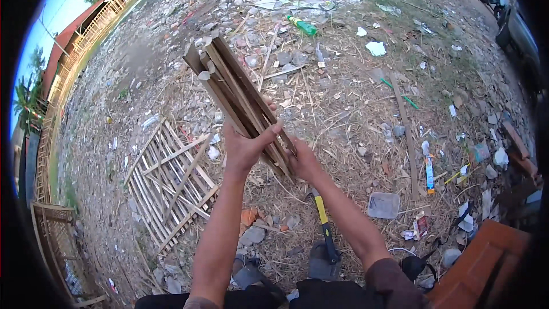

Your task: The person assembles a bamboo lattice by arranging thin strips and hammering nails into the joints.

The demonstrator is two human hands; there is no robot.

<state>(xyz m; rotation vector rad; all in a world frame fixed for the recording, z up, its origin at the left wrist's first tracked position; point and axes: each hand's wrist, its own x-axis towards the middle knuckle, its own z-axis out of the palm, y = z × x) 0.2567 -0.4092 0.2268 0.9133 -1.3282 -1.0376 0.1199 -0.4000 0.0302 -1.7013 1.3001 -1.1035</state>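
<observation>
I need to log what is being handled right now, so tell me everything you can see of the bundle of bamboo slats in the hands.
The bundle of bamboo slats is several flat, brownish-tan strips held together, looking like split bamboo with pale cut ends at the top. It is lifted above the littered ground, slanting from upper left down to lower right. The left hand grips it around the middle from the left; the right hand holds its lower end. Nothing else touches it.
</observation>
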